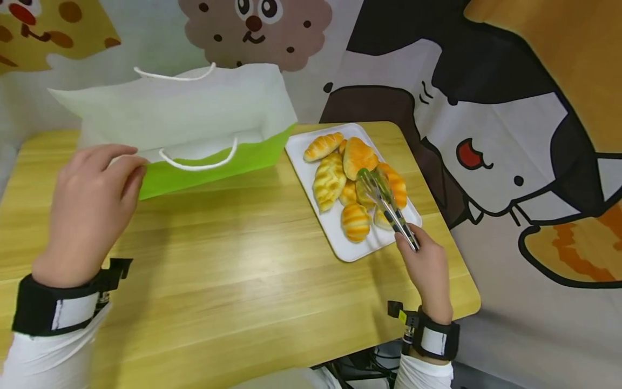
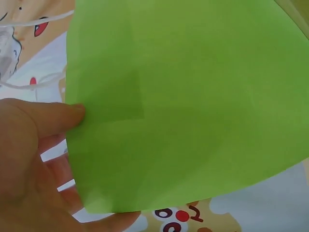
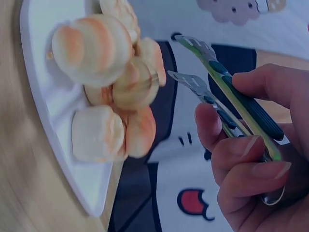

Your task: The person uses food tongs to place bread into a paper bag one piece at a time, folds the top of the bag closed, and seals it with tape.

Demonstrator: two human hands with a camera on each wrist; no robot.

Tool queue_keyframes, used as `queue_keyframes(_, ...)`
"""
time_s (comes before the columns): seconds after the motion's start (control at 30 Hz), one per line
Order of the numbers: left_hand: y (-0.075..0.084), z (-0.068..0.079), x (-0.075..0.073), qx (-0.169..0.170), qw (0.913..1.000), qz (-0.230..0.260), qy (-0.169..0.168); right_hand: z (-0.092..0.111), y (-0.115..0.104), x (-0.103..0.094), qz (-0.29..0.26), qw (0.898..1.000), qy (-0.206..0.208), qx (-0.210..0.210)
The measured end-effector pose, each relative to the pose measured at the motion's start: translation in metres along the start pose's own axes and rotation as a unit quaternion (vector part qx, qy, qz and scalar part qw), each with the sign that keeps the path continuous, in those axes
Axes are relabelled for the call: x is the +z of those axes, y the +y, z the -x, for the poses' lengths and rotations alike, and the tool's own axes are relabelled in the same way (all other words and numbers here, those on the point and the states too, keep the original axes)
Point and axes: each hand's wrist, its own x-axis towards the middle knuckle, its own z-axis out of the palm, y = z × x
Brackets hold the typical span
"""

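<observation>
My left hand (image 1: 94, 200) pinches the top edge of a green paper bag (image 1: 214, 175), whose white inside faces up and whose mouth is spread. In the left wrist view the thumb lies on the bag's green side (image 2: 193, 106), with the fingers behind it. Metal tongs (image 1: 386, 202) are held in my right hand (image 1: 425, 265), over a white tray (image 1: 347, 253) of several bread rolls (image 1: 356, 221). Nothing shows between the tips of the tongs (image 3: 212, 72) in the right wrist view; they stand a little apart, above the bread.
The wooden table (image 1: 233, 281) carries the bag at its back left and the tray at its right. A cloth printed with cartoon animals (image 1: 486, 162) hangs behind and to the right. White rope handles (image 1: 199, 166) stand up from the bag's mouth.
</observation>
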Motion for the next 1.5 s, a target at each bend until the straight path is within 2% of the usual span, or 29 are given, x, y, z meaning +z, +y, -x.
queue_keyframes(0.2, -0.002, 0.003, -0.004, -0.015, 0.9998, 0.011, 0.007, 0.002, 0.009, 0.001, -0.009, 0.998, 0.048, 0.044)
queue_keyframes(0.47, -0.002, 0.007, -0.007, -0.027, 0.9987, 0.040, -0.016, 0.012, 0.028, 0.003, -0.020, 0.988, 0.083, 0.128)
queue_keyframes(0.63, 0.004, 0.010, -0.007, -0.049, 0.9967, 0.065, -0.003, 0.015, 0.040, 0.005, -0.017, 0.986, 0.093, 0.134)
queue_keyframes(0.9, 0.010, 0.012, -0.008, -0.057, 0.9951, 0.078, 0.019, 0.018, 0.050, 0.013, -0.026, 0.981, 0.069, 0.180)
queue_keyframes(1.23, 0.008, 0.015, -0.010, -0.081, 0.9935, 0.079, 0.009, 0.014, 0.066, 0.011, -0.039, 0.985, 0.017, 0.169)
queue_keyframes(1.37, 0.008, 0.013, -0.010, -0.081, 0.9934, 0.080, 0.008, 0.013, 0.069, 0.010, -0.029, 0.987, 0.003, 0.161)
queue_keyframes(1.5, 0.008, 0.011, -0.008, -0.066, 0.9939, 0.085, 0.023, 0.011, 0.070, 0.008, -0.015, 0.988, -0.011, 0.155)
